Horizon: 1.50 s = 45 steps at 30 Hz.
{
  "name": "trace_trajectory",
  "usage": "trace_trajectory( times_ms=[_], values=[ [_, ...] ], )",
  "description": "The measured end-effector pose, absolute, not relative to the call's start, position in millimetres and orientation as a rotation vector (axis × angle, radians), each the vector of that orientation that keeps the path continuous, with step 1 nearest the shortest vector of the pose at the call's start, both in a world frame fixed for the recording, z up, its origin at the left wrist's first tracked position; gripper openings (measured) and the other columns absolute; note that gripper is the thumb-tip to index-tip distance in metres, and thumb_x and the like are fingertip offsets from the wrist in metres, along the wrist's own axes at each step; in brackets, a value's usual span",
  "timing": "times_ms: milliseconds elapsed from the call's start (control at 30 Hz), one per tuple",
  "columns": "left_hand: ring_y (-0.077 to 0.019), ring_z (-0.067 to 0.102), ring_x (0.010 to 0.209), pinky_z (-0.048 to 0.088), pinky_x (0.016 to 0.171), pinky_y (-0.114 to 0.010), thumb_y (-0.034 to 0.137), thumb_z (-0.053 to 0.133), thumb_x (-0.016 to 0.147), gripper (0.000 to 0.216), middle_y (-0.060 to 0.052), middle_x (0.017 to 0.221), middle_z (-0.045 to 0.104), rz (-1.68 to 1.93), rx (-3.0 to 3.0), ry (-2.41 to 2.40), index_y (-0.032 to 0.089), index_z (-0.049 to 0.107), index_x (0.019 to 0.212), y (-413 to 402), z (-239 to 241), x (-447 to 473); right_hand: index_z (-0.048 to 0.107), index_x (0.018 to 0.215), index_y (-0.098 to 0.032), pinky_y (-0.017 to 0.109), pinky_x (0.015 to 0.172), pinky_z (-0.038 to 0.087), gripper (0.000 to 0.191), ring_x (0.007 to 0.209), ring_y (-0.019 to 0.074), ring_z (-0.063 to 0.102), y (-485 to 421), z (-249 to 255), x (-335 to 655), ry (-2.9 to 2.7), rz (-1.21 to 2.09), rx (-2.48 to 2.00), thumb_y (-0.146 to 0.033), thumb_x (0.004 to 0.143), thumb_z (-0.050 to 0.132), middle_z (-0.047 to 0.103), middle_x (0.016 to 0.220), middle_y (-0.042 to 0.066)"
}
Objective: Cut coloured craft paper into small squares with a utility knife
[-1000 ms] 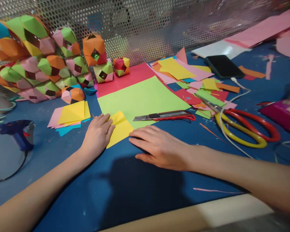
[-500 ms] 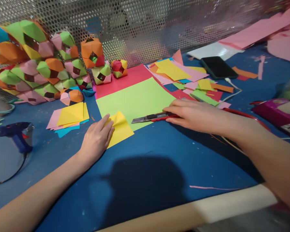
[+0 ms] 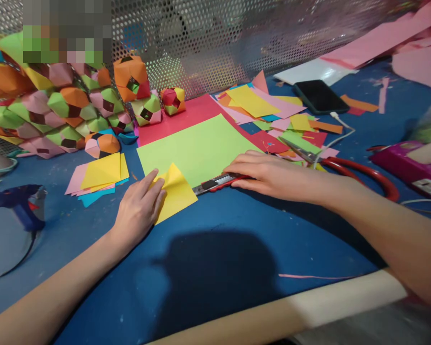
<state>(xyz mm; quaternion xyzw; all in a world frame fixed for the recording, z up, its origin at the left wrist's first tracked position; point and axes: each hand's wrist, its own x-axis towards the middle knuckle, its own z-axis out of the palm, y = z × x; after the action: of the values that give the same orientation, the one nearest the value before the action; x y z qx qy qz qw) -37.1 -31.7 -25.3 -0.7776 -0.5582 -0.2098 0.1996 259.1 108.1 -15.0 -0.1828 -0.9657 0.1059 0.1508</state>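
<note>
My left hand [image 3: 139, 203] curves over the left part of a folded yellow paper piece [image 3: 179, 194] and holds it against the table; its thumb is hidden. Into the right side of that paper goes the blade end of a red-and-black box cutter [image 3: 215, 183], the tip out of sight. My right hand [image 3: 264, 173] is closed around the cutter's handle, low over the table. Beneath and behind lies a light green sheet [image 3: 192, 148], partly covering a red sheet [image 3: 190, 111]. Left of my left hand is a stack of yellow, pink and blue squares [image 3: 102, 172].
Folded paper modules [image 3: 72, 103] pile up at the back left by a perforated metal panel [image 3: 215, 45]. A glue gun [image 3: 16, 203] sits far left. Rightward are paper scraps [image 3: 258, 101], a phone [image 3: 319, 96], red-handled scissors [image 3: 362, 172] and a purple power strip [image 3: 411, 167].
My right hand has moved left and slightly down with the box cutter, whose blade tip has passed into the yellow paper. My left hand stays on the paper. The scissors show more.
</note>
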Motion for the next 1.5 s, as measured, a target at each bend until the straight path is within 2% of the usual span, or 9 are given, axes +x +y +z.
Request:
trace_trajectory(
  times_ms=[167,333,500,633,800,933,1133,1333,1500],
  values=[
    [-0.0345,0.049,0.132,0.044,0.104,-0.056,0.026,0.054,0.094,0.034,-0.020,0.145,0.048,-0.534,-2.196,-1.561,0.015,0.058,0.126,-33.7,-18.6,-36.4,0.066,0.118,-0.022,0.041,0.080,0.050,0.035,0.099,0.0260,0.061,111.7,-11.5,266.8,-2.843,0.357,-0.536,-0.040,0.098,0.042,0.067,0.107,0.011],
    [-0.0297,0.037,0.142,0.031,0.114,-0.054,0.027,0.045,0.099,0.034,-0.012,0.149,0.046,-0.355,-2.529,-1.434,0.021,0.060,0.128,-31.0,-6.3,-37.6,0.066,0.115,-0.023,0.041,0.081,0.050,0.033,0.100,0.0257,0.062,110.0,-11.3,267.0,-2.863,0.364,-0.551,-0.038,0.097,0.043,0.067,0.110,0.010],
    [-0.0272,0.022,0.148,0.023,0.117,-0.053,0.036,0.036,0.102,0.042,-0.004,0.157,0.034,-0.101,-2.798,-1.402,0.029,0.047,0.142,-18.6,-1.0,-40.4,0.064,0.121,-0.025,0.039,0.080,0.050,0.033,0.097,0.0243,0.062,106.5,-11.9,266.8,-2.871,0.336,-0.541,-0.036,0.098,0.043,0.065,0.112,0.010],
    [-0.0262,0.024,0.148,0.024,0.117,-0.052,0.038,0.029,0.104,0.045,-0.003,0.158,0.031,0.023,-2.860,-1.430,0.030,0.043,0.145,-13.4,-6.7,-43.1,0.065,0.121,-0.025,0.036,0.075,0.049,0.033,0.094,0.0238,0.061,101.8,-10.0,263.2,-2.884,0.317,-0.534,-0.036,0.098,0.044,0.064,0.106,0.010],
    [-0.0274,0.027,0.147,0.024,0.116,-0.053,0.043,0.021,0.104,0.050,-0.004,0.159,0.030,0.090,-2.822,-1.513,0.028,0.043,0.146,-13.6,-10.3,-44.2,0.066,0.120,-0.017,0.038,0.081,0.047,0.036,0.098,0.0255,0.059,101.0,-11.2,255.0,-2.854,0.318,-0.496,-0.034,0.098,0.043,0.063,0.103,0.012],
    [-0.0279,0.025,0.147,0.022,0.116,-0.053,0.045,0.017,0.104,0.052,-0.004,0.159,0.029,0.106,-2.804,-1.538,0.028,0.042,0.147,-14.5,-9.8,-43.0,0.065,0.119,-0.017,0.037,0.085,0.047,0.037,0.100,0.0236,0.059,104.1,-9.7,256.2,-2.851,0.506,-0.474,-0.038,0.097,0.045,0.063,0.107,0.012],
    [-0.0271,0.025,0.147,0.022,0.116,-0.051,0.049,0.013,0.103,0.056,-0.003,0.159,0.029,0.109,-2.795,-1.558,0.029,0.044,0.145,-15.0,-10.4,-42.8,0.065,0.119,-0.022,0.036,0.081,0.048,0.036,0.093,0.0209,0.061,95.5,-2.0,264.8,-2.847,0.811,-0.528,-0.042,0.095,0.048,0.063,0.104,0.009],
    [-0.0238,0.019,0.149,0.018,0.118,-0.046,0.050,0.013,0.103,0.053,0.004,0.162,0.021,0.183,-2.834,-1.544,0.035,0.035,0.149,-11.6,-10.7,-50.2,0.065,0.123,-0.020,0.034,0.079,0.048,0.037,0.089,0.0193,0.061,80.5,-5.5,269.9,-2.769,0.831,-0.554,-0.039,0.095,0.048,0.062,0.100,0.009],
    [-0.0234,0.017,0.150,0.017,0.117,-0.044,0.051,0.012,0.103,0.054,0.005,0.162,0.018,0.200,-2.832,-1.522,0.036,0.032,0.150,-10.8,-11.9,-53.8,0.064,0.125,-0.019,0.032,0.074,0.048,0.039,0.083,0.0175,0.061,76.0,-9.2,273.0,-2.746,0.819,-0.558,-0.037,0.095,0.049,0.062,0.095,0.008]
  ],
)
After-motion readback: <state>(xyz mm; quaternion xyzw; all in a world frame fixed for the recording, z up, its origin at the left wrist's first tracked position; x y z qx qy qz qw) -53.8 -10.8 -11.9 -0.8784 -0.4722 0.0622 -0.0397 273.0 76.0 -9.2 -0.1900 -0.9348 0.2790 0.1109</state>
